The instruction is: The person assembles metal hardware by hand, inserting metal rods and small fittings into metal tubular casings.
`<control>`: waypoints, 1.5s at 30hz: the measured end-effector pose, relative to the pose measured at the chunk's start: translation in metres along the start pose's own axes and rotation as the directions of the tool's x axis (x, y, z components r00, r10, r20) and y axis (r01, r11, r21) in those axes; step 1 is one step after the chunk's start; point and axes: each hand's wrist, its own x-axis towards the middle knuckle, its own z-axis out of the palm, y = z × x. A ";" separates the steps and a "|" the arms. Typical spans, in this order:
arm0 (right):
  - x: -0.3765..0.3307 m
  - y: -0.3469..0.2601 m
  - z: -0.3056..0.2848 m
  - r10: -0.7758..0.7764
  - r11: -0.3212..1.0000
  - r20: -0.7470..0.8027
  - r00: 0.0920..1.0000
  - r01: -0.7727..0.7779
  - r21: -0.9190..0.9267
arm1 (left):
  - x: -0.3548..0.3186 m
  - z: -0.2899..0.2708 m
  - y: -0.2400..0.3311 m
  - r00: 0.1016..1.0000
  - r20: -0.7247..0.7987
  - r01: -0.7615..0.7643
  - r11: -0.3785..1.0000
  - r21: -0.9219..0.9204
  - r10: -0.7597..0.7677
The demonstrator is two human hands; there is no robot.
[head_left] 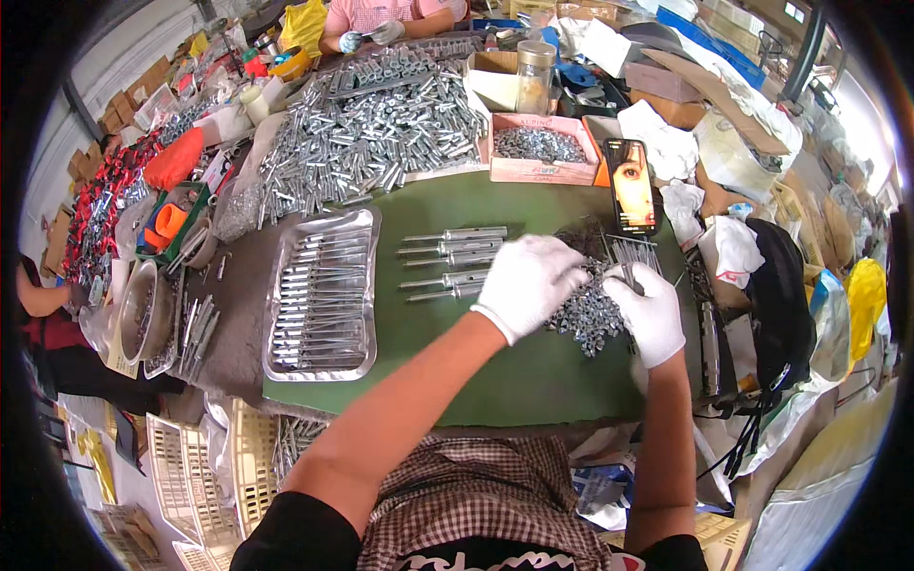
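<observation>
Both my hands wear white gloves. My left hand (535,284) is over the left side of a pile of small grey metal pieces (588,324), its fingers bent together; whatever is between them is hidden. At the pile's right edge my right hand (645,312) is closed, thumb against fingers, and a dark bit shows at its fingertips, too small to name. Thin metal rods (632,252) lie just beyond the right hand. Left of my left hand, several silver tubes with rods (455,249) are laid in a row on the green mat (457,376).
A metal tray (371,314) of similar rod-and-tube parts sits at left. Behind are a large heap of silver tubes (371,133), a pink box (543,171) of small pieces and a propped phone (632,186). A co-worker's gloved hands (371,36) are at the far side.
</observation>
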 end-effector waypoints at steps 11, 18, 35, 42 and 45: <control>-0.009 0.006 0.003 0.086 0.995 -0.049 0.995 -0.083 0.055 | -0.003 0.024 0.026 0.945 0.108 0.327 0.882 -0.339 -0.309; -0.011 0.008 0.006 -0.146 0.944 -0.002 0.989 0.138 -0.299 | -0.004 0.026 0.021 0.961 0.119 0.271 0.930 -0.248 -0.248; -0.022 0.004 0.007 -0.324 0.904 -0.048 0.945 0.295 -0.310 | 0.000 0.027 0.015 0.992 0.107 0.093 0.977 -0.191 -0.074; -0.024 0.008 -0.004 -0.155 0.896 -0.043 0.987 0.122 -0.427 | 0.001 0.029 0.013 0.985 0.136 0.099 0.994 0.038 -0.104; -0.025 0.002 -0.004 -0.136 0.913 -0.018 0.991 0.118 -0.391 | 0.001 0.027 0.011 0.981 0.157 0.114 0.993 0.022 -0.116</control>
